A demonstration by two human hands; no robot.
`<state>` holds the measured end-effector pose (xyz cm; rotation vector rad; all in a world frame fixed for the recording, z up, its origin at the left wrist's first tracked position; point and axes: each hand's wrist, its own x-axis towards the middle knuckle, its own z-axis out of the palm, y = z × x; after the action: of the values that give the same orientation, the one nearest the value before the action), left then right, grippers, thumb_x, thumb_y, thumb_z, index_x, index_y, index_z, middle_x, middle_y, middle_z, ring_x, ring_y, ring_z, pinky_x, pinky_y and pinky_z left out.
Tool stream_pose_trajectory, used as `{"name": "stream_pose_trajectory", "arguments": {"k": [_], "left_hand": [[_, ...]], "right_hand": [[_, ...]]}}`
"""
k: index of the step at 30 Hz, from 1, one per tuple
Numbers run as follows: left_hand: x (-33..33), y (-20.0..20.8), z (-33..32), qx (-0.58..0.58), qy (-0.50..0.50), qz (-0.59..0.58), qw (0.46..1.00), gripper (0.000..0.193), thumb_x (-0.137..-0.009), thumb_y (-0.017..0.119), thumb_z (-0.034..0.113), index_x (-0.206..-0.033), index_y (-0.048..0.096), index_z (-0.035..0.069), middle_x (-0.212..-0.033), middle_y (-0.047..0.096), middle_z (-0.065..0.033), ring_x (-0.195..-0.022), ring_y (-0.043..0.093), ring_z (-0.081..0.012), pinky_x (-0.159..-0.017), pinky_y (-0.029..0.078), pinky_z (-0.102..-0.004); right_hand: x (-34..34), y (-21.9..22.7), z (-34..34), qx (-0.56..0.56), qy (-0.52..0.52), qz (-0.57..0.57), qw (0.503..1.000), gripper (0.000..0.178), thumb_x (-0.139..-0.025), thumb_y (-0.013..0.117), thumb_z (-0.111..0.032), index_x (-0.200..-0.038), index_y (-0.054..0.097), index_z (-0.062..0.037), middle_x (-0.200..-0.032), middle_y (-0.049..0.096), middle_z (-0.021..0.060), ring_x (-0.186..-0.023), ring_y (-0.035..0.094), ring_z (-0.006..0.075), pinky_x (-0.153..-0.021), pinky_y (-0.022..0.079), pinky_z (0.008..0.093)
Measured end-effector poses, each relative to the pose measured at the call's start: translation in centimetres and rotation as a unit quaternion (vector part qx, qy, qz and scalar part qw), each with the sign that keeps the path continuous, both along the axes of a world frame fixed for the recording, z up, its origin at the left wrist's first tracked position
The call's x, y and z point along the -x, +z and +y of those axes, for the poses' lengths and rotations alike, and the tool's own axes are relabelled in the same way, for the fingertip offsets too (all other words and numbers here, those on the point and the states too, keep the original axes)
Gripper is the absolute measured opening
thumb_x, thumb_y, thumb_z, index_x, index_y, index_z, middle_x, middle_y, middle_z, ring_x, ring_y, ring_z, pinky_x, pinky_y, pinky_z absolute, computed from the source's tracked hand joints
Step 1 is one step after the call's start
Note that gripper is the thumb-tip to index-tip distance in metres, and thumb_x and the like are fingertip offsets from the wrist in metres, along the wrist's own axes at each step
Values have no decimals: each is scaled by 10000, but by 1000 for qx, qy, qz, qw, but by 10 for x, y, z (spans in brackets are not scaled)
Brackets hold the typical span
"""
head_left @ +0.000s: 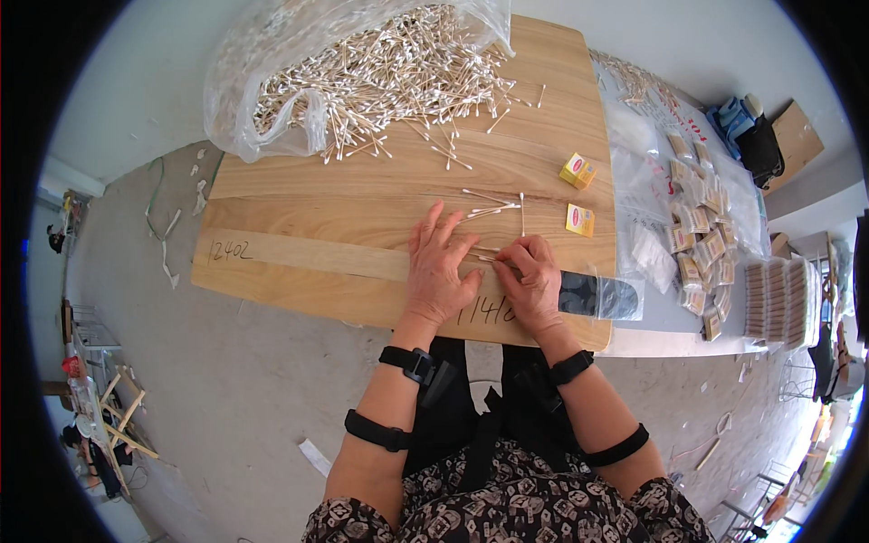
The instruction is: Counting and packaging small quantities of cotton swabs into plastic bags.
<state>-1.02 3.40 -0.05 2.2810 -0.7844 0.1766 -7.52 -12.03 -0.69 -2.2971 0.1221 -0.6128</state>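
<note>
My left hand (439, 270) lies on the wooden tabletop (326, 204) with its fingers spread and nothing gripped. Its fingertips are beside a few loose cotton swabs (493, 209). Close by on the right, my right hand (532, 281) has its fingers pinched together at the ends of some cotton swabs (486, 254), partly covered by the fingers of both hands. One single swab (522, 215) points away from me just beyond the right hand.
A clear plastic bag (231, 104) spills a large heap of cotton swabs (398, 77) at the far side. Two small yellow boxes (580, 220) stand to the right, near a clear pouch with dark contents (593, 296). Several swab packs (701, 231) cover the grey side table (652, 339).
</note>
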Motion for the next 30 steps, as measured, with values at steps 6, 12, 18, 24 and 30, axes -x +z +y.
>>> {"name": "stream_pose_trajectory", "arguments": {"k": [6, 12, 18, 24, 30], "left_hand": [[-2, -1, 2, 10, -13, -20, 1000, 284, -618, 735, 134, -896, 704, 84, -1327, 545, -95, -1400, 304, -314, -1132, 218, -477], [-2, -1, 1, 34, -4, -3, 999, 300, -621, 742, 143, -905, 676, 74, -1307, 558, -94, -1386, 334, -317, -1118, 235, -478], [-4, -7, 1, 37, 15, -14, 999, 434, -628, 749, 164, -1036, 629, 75, -1275, 568, -101, -1369, 359, -326, -1104, 259, -471], [-3, -7, 0, 25, 17, 4, 1000, 529, -658, 743, 197, -1141, 601, 34, -1306, 538, -155, -1385, 319, -323, -1140, 208, -483], [-3, -5, -3, 15, 27, -29, 999, 547, -683, 738, 205, -1180, 602, 21, -1304, 542, -160, -1362, 357, -334, -1117, 247, -471]], "right_hand": [[2, 3, 1, -42, -8, 1, 999, 116, -739, 705, -68, -842, 654, -52, -864, 567, 103, -747, 589, 277, -656, 481, 377], [-25, 13, -21, -80, -87, 19, 993, 147, -785, 668, -64, -930, 650, -50, -871, 562, 115, -661, 599, 259, -587, 483, 356], [-57, 22, -28, 71, 21, 2, 997, 166, -745, 664, -53, -910, 674, -58, -919, 572, 90, -922, 583, 296, -759, 495, 386], [-62, 13, -22, 69, 51, 12, 996, 124, -732, 677, -50, -854, 679, -69, -910, 570, 83, -937, 582, 292, -779, 499, 395], [-57, 12, -14, 69, 42, 30, 996, 98, -733, 687, -54, -827, 665, -66, -900, 568, 83, -900, 585, 292, -747, 503, 385]]}}
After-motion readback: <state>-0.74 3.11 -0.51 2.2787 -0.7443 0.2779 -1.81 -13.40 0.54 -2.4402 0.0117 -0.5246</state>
